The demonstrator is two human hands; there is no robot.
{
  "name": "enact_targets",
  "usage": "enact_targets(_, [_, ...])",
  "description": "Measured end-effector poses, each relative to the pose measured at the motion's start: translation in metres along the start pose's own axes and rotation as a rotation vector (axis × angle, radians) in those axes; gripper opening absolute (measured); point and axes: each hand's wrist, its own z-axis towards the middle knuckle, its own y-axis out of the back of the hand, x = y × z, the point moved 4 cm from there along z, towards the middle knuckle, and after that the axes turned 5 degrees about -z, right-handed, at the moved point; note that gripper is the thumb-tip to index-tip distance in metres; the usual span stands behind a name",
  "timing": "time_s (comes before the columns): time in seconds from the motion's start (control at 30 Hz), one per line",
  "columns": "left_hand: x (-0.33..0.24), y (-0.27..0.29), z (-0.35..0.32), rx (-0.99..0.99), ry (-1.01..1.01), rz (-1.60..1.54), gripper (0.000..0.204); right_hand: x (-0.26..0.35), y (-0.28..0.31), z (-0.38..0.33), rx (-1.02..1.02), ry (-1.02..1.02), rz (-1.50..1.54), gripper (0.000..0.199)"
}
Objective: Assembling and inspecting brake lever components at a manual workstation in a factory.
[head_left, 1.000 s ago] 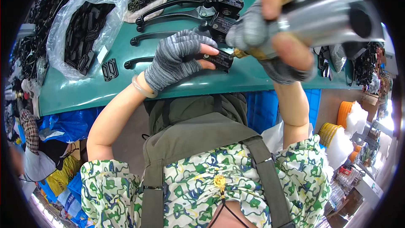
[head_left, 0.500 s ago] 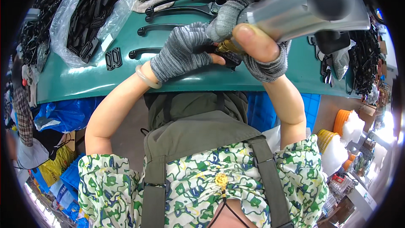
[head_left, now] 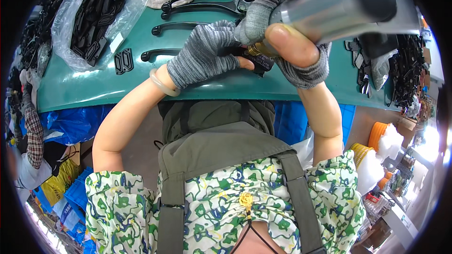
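My left hand (head_left: 202,56), in a grey striped fingerless glove, closes around a small black block-like part (head_left: 263,63) just above the table's near edge. My right hand (head_left: 301,54), gloved the same way, grips a silver power screwdriver (head_left: 325,11) with a black end cap. Its brass-coloured nose (head_left: 255,49) points down-left and meets the black part; the exact contact point is hidden by my fingers. A black lever (head_left: 160,54) runs in under my left hand, and whether it belongs to the held part I cannot tell.
Several black levers (head_left: 202,7) lie in a row on the green table (head_left: 108,82). A clear plastic bag (head_left: 61,33) of flat black pieces stands left, beside loose black plates (head_left: 124,61). More black parts (head_left: 407,70) heap at the right. A person's checked sleeve (head_left: 34,136) shows far left.
The view has shifted slightly. Both hands keep their holds, with the screwdriver and right hand showing a little farther right. The person's sleeve at far left has moved.
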Motion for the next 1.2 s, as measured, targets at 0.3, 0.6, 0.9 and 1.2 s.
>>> enact_targets(0.3, [-0.006, -0.003, -0.004, -0.032, 0.032, 0.074, 0.039, -0.004, 0.0, 0.008, 0.067, -0.112, 0.13, 0.054])
enact_targets(0.6, [-0.008, -0.006, -0.005, -0.023, -0.021, 0.001, 0.038, 0.006, 0.017, -0.003, 0.041, 0.12, 0.385, 0.048])
enact_targets(0.9, [-0.016, 0.036, 0.002, 0.137, -0.066, 0.705, 0.109, -0.033, 0.141, -0.032, -0.367, -0.103, -0.144, 0.044])
enact_targets(1.2, [0.016, 0.06, 0.025, 0.423, 0.086, 0.509, 0.137, -0.038, 0.186, -0.01, -0.577, 0.095, -0.934, 0.047])
